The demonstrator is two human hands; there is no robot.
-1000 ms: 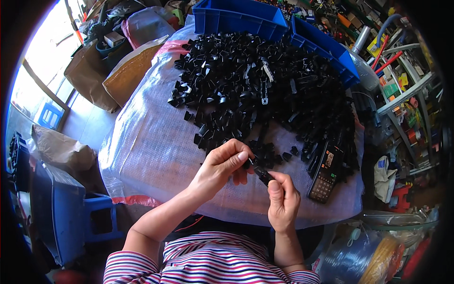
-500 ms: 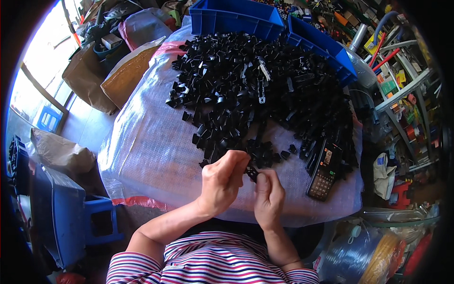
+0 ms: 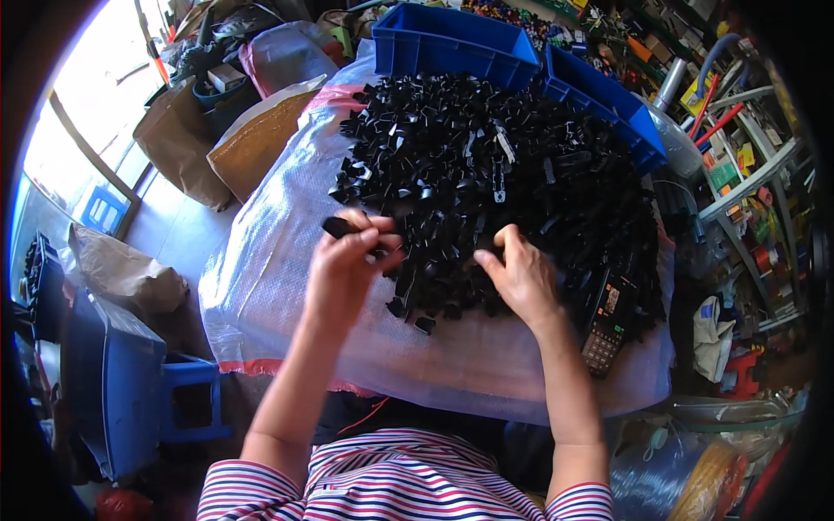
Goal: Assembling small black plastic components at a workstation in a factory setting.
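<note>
left hand [image 3: 343,269]: black part [image 3: 339,227] gripped in fingertips
right hand [image 3: 519,276]: laid loosely on pile of black parts [image 3: 486,174]
blue bins [image 3: 452,43]: placed behind pile

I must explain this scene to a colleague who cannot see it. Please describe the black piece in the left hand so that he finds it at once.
Start at the white woven sheet covered by a big pile of black plastic parts. At the pile's left edge, the left hand is raised, with the black piece sticking out leftward from its fingers. Unlike its neighbours, it is lifted off the sheet and shows alone against the white.
</note>
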